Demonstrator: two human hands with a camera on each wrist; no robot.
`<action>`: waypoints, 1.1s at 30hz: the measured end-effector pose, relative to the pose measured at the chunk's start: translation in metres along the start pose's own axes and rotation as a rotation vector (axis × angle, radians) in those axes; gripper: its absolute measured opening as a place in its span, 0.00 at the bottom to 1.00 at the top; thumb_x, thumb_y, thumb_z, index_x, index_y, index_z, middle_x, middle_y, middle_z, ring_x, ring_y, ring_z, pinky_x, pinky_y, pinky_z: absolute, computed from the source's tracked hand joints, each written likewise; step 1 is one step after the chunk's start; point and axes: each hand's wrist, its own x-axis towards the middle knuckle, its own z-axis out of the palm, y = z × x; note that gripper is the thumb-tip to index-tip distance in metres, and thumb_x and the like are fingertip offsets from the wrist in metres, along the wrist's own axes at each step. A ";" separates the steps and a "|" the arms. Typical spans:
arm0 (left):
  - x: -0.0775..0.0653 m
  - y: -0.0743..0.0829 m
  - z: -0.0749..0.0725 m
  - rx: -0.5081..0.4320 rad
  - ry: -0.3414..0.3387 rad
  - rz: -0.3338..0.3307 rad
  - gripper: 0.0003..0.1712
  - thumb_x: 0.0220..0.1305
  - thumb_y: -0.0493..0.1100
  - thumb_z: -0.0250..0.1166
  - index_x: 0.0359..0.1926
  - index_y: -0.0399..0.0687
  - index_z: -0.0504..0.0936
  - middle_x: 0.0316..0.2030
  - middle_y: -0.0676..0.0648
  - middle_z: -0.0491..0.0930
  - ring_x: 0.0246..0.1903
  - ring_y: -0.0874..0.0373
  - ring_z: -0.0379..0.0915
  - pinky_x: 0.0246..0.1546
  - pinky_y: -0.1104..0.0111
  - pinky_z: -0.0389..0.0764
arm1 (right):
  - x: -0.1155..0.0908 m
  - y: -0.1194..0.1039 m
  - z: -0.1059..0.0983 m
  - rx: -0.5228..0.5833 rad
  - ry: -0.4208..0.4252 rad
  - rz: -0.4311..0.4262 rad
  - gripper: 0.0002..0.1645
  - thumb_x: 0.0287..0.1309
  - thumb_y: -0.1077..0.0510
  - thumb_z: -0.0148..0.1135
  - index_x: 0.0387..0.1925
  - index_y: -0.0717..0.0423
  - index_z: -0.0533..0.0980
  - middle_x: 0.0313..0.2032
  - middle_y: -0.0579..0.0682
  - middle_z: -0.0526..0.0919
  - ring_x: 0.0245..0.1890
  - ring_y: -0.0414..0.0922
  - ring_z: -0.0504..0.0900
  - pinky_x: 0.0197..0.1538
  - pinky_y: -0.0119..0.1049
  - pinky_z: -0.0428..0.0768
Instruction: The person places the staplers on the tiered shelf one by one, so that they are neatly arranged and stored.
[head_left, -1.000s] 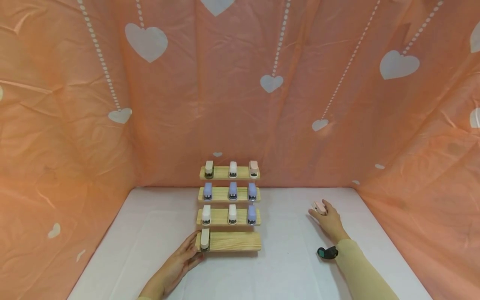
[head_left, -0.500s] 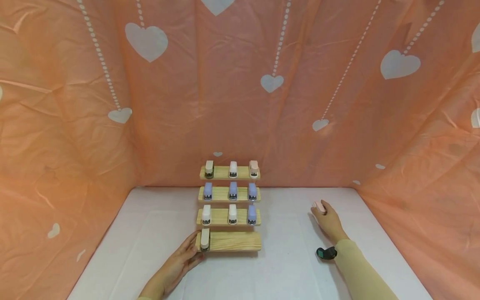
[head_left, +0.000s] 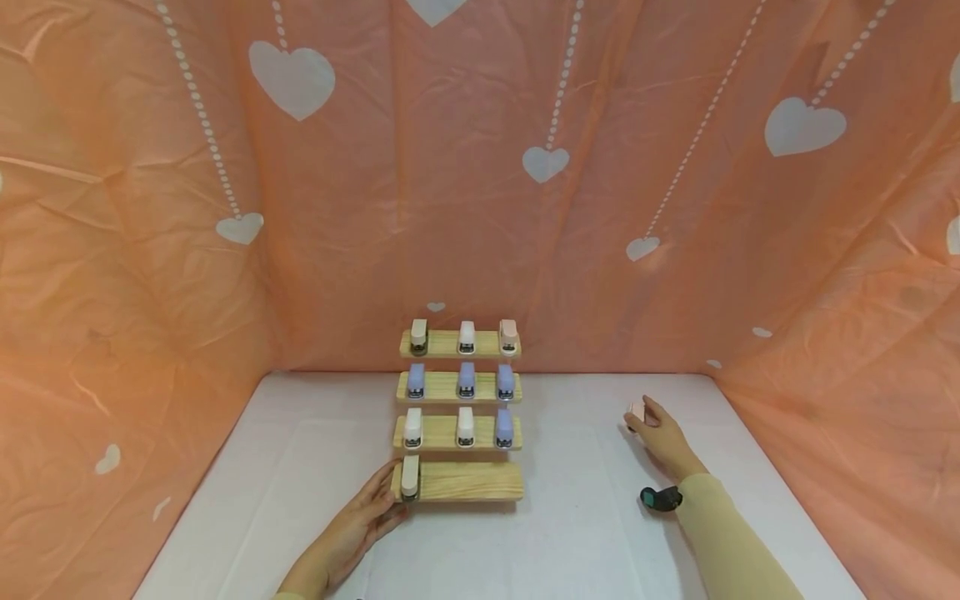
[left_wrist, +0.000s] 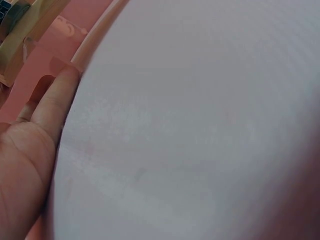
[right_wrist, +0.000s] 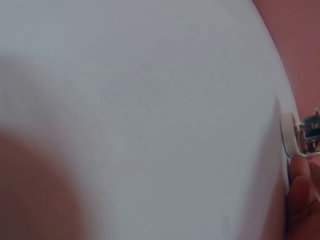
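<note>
A small pink stapler (head_left: 637,410) is in my right hand (head_left: 667,442), held between thumb and fingers at the right of the table. In the right wrist view, the stapler's (right_wrist: 289,134) pale base and metal front show above the fingertips. My left hand (head_left: 358,521) grips the left end of the lowest board of a stepped wooden rack (head_left: 472,483), partly hidden behind it. A beige stapler (head_left: 409,478) stands on that board's left end. In the left wrist view, my left hand's fingers (left_wrist: 57,102) reach toward the rack, low over the white surface.
Several white, lilac, beige and pink staplers stand on the upper boards, including a lilac one (head_left: 504,427). A white cloth covers the table (head_left: 577,533). Orange curtain (head_left: 480,208) with hearts encloses the back and sides. A black device (head_left: 662,499) is at my right wrist.
My right hand has turned slightly, and the pink stapler in it now stands more upright. The left hand and rack have stayed put; the head view has shifted a little.
</note>
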 end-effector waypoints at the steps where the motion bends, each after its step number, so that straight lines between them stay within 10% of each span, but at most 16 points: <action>1: 0.000 0.000 0.000 0.001 0.001 -0.001 0.39 0.75 0.49 0.50 0.77 0.57 0.41 0.75 0.36 0.36 0.72 0.43 0.38 0.68 0.58 0.62 | 0.000 -0.001 -0.001 0.000 -0.010 -0.006 0.54 0.63 0.35 0.56 0.76 0.53 0.41 0.73 0.66 0.47 0.72 0.62 0.45 0.72 0.58 0.51; 7: 0.000 -0.001 0.000 0.000 -0.008 0.000 0.40 0.74 0.49 0.51 0.77 0.57 0.40 0.75 0.37 0.36 0.72 0.44 0.38 0.68 0.59 0.62 | -0.001 -0.001 -0.004 -0.026 -0.027 -0.004 0.54 0.63 0.36 0.58 0.75 0.59 0.45 0.72 0.67 0.48 0.72 0.63 0.43 0.72 0.61 0.46; 20: 0.001 -0.001 0.001 -0.007 -0.013 -0.003 0.40 0.74 0.48 0.51 0.77 0.55 0.39 0.75 0.36 0.34 0.72 0.42 0.37 0.67 0.58 0.63 | -0.026 -0.006 0.017 0.005 0.059 -0.044 0.55 0.56 0.35 0.65 0.72 0.60 0.53 0.63 0.66 0.65 0.57 0.57 0.69 0.45 0.37 0.81; 33: 0.001 0.001 0.000 0.008 -0.025 0.001 0.38 0.75 0.49 0.49 0.77 0.56 0.39 0.75 0.38 0.35 0.72 0.44 0.36 0.69 0.56 0.60 | -0.071 -0.042 0.068 -0.062 0.049 -0.234 0.41 0.52 0.42 0.72 0.62 0.54 0.66 0.48 0.56 0.78 0.43 0.46 0.77 0.38 0.34 0.80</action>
